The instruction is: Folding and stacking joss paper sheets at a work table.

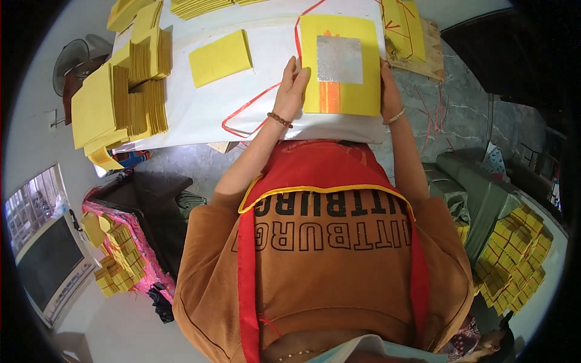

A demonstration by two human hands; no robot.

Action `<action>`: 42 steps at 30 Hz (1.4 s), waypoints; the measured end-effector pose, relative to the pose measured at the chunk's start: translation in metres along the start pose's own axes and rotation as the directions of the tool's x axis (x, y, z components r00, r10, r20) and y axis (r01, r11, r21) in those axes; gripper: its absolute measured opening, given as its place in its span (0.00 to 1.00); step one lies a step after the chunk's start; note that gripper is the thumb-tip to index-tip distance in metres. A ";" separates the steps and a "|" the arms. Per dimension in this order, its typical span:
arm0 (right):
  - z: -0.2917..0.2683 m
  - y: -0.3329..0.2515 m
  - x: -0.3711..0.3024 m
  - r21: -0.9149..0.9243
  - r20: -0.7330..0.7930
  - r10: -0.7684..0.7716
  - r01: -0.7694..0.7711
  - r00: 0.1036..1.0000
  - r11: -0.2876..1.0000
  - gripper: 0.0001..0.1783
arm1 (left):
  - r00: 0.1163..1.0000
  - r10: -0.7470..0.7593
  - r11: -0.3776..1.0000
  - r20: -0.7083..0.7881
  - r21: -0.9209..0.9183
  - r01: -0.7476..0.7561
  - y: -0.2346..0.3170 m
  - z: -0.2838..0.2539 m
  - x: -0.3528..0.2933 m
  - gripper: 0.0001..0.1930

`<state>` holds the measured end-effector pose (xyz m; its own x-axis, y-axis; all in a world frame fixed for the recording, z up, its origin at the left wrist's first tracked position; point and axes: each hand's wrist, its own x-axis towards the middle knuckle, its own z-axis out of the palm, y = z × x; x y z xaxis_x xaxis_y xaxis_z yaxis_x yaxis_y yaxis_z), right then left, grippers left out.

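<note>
White table (181, 115), yellow stacks (97, 100), red cord (254, 100)

Round fan (68, 60) and pink cloth (151, 269), left.

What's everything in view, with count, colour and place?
Table: one, white, top centre
Paper stack: one, mostly yellow, table's right
String: count unclear, red, on table
Flat bundle: one, yellow, left of paper stack
Side stacks: several, yellow, table's left
Tied bundles: some, yellow, top right
Right bundles: many, yellow, lower right
Left bundles: many, yellow, lower left
Fan: one, dark, upper left
Screen: one, dark, lower left
Seat: at least one, green, right
Other person: one, lower right
Apron: one, red, centre
Sweatshirt: one, brown, under apron
Left hand: one, stack's left edge
Right hand: one, stack's right edge
</note>
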<state>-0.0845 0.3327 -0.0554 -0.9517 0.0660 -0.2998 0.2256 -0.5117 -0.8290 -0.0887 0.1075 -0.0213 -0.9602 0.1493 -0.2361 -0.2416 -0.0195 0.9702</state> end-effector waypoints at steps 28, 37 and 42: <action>-0.014 -0.011 -0.005 -0.628 0.486 -0.254 0.537 0.836 0.564 0.11 | 0.608 0.351 0.373 0.712 0.490 -0.788 0.030 -0.022 -0.010 0.10; -0.008 -0.019 -0.009 -0.564 0.362 -0.137 0.334 0.922 0.755 0.24 | 0.809 0.076 0.688 0.583 0.557 -0.466 0.038 -0.024 0.003 0.10; -0.009 -0.020 -0.007 -0.535 0.419 -0.178 0.400 0.891 0.745 0.25 | 0.833 0.026 0.808 0.552 0.479 -0.343 0.033 -0.026 0.007 0.10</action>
<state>-0.0805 0.3502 -0.0412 -0.9748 -0.2090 0.0779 -0.1012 0.1033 -0.9895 -0.1071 0.0823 0.0077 -0.7291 0.6697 -0.1409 0.2010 0.4064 0.8913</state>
